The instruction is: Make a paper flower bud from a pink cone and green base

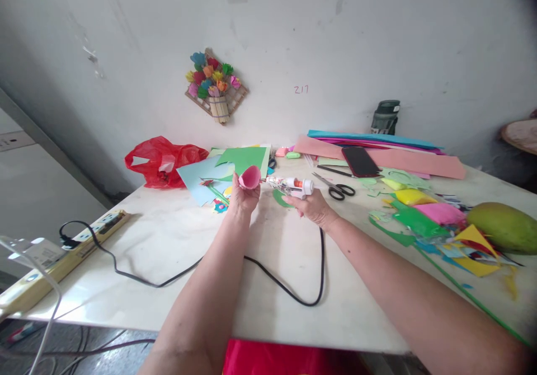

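One pink, hollow, round-rimmed cup [250,178] is gripped by the left hand [244,198], just left of one white glue gun [296,185]. The right hand [315,207] is wrapped round the glue gun. Right of the glue gun lie one pair of metal-bladed scissors [334,185] and one flat, dark phone [361,162]; well left, one crinkled red plastic bag [161,165].

Dark bottle [385,118] sits back right, base hidden. Phone [361,162] lies flat. Green fruit [505,228], probably a mango, far right. Red bag [163,165] back left. Flower decoration [213,84] hangs on wall [268,45].
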The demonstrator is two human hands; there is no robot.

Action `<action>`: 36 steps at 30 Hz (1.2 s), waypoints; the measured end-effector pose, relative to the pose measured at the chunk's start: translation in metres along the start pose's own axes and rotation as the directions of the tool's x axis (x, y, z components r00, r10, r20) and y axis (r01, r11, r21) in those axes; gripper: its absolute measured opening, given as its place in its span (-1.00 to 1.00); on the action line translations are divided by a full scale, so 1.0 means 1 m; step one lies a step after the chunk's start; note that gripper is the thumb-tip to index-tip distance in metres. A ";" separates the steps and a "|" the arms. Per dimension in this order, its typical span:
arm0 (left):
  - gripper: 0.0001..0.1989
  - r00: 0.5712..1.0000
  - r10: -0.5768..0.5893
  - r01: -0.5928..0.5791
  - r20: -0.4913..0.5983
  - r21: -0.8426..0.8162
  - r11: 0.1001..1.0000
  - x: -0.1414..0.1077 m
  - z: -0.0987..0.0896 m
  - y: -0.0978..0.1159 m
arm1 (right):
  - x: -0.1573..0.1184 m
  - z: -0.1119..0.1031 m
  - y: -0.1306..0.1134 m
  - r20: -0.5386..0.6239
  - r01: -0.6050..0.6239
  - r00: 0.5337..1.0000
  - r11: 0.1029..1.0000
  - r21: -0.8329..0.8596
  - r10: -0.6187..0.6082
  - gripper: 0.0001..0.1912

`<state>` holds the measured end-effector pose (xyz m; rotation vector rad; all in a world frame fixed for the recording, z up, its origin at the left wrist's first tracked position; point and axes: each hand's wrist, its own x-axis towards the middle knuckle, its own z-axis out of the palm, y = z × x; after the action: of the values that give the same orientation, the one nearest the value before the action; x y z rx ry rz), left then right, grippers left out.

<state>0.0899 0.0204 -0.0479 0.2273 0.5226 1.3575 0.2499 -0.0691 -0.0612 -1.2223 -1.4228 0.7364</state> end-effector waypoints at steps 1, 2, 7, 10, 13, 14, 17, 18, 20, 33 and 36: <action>-0.62 1.000 0.002 -0.002 0.001 0.003 1.000 0.001 0.000 0.000 | 0.000 0.000 0.000 -0.007 0.001 1.000 1.000 0.005 -0.001 -0.75; -0.63 1.000 0.005 -0.005 0.002 0.005 1.000 0.001 -0.001 0.000 | 0.000 0.000 -0.001 -0.014 -0.003 1.000 1.000 0.010 0.003 -0.75; -0.61 1.000 -0.001 0.000 0.022 0.016 1.000 0.001 -0.002 0.000 | 0.000 -0.001 -0.002 -0.070 -0.040 0.997 0.997 0.065 0.045 -0.76; -0.60 0.999 -0.007 0.006 0.042 0.009 1.000 0.000 -0.001 -0.001 | -0.001 -0.001 -0.004 -0.036 -0.031 0.999 0.996 0.085 0.034 -0.76; -0.62 0.998 -0.008 0.008 0.055 -0.003 1.000 0.001 -0.002 -0.001 | -0.002 0.000 -0.006 0.032 -0.033 0.999 0.996 0.079 0.030 -0.74; -0.63 0.998 -0.007 0.007 0.057 -0.005 1.000 0.001 -0.002 -0.001 | -0.002 0.000 -0.006 0.050 -0.033 0.998 0.997 0.073 0.030 -0.74; -0.66 0.998 0.002 -0.002 0.059 -0.010 1.000 0.004 -0.004 -0.001 | -0.002 0.001 -0.007 0.093 -0.020 0.996 0.999 0.046 0.015 -0.75; -0.66 0.998 0.004 -0.003 0.059 -0.011 1.000 0.005 -0.005 -0.001 | -0.002 0.001 -0.007 0.103 -0.013 0.995 0.999 0.041 0.009 -0.75; -0.67 0.998 0.002 -0.001 0.056 -0.016 1.000 0.006 -0.005 -0.001 | -0.002 0.001 -0.006 0.108 -0.003 0.994 0.999 0.032 -0.001 -0.76; -0.67 0.999 0.004 -0.002 0.052 -0.026 1.000 0.004 -0.003 0.000 | -0.001 0.001 0.002 0.082 -0.001 0.997 0.999 -0.041 0.004 -0.74; -0.66 0.998 0.006 -0.004 0.056 -0.032 0.999 0.004 -0.003 0.000 | -0.001 0.001 0.001 0.080 -0.015 0.997 0.999 -0.042 0.018 -0.70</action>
<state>0.0886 0.0239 -0.0516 0.2408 0.4536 1.3597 0.2495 -0.0692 -0.0628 -1.2495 -1.5016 0.7785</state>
